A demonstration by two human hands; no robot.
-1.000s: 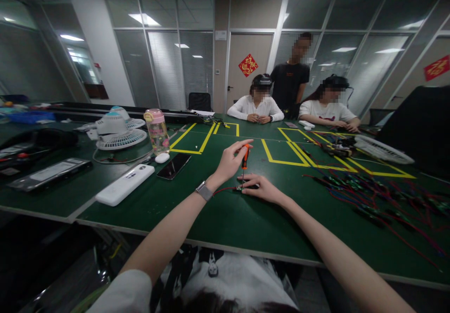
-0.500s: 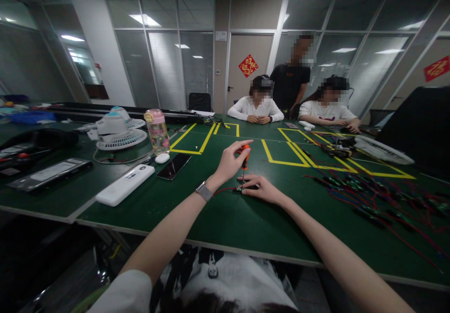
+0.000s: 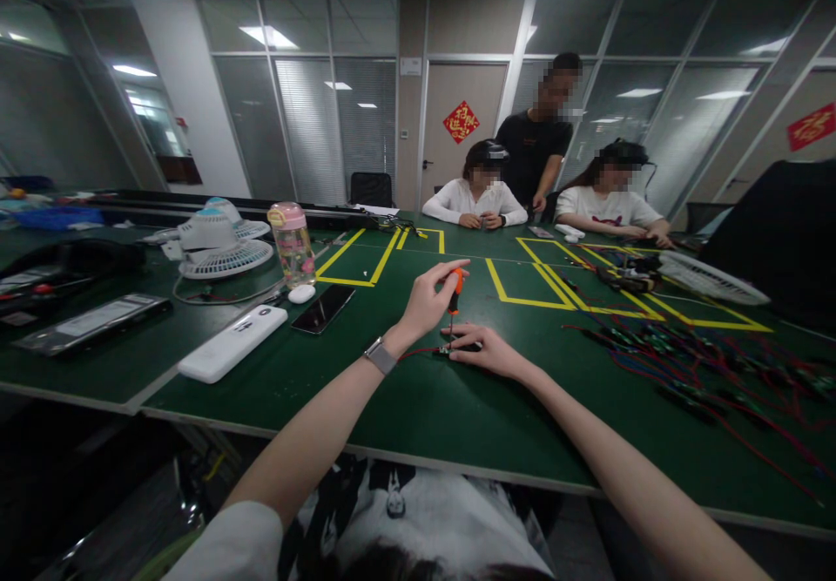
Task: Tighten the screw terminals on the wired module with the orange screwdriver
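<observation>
An orange-and-black screwdriver (image 3: 455, 290) stands nearly upright in front of me, its handle gripped by the fingers of my left hand (image 3: 428, 298). Its thin shaft runs down to a small dark connector (image 3: 444, 351) on the table, from which a red wire (image 3: 418, 353) leads left. My right hand (image 3: 487, 350) rests low on the table and pinches the connector's right side, the fingers partly hiding it. Where exactly the tip sits is too small to make out.
On the green table (image 3: 366, 407), a white power bank (image 3: 233, 343), a phone (image 3: 323, 309) and a bottle (image 3: 292, 246) stand left. A tangle of wired parts (image 3: 711, 363) lies right. Yellow tape (image 3: 535, 304) marks the surface. Several people are across the table, one standing (image 3: 535, 150).
My hands stay in place around the screwdriver, whose handle has shifted very slightly. Across the table, the standing person has leaned left and lowered an arm.
</observation>
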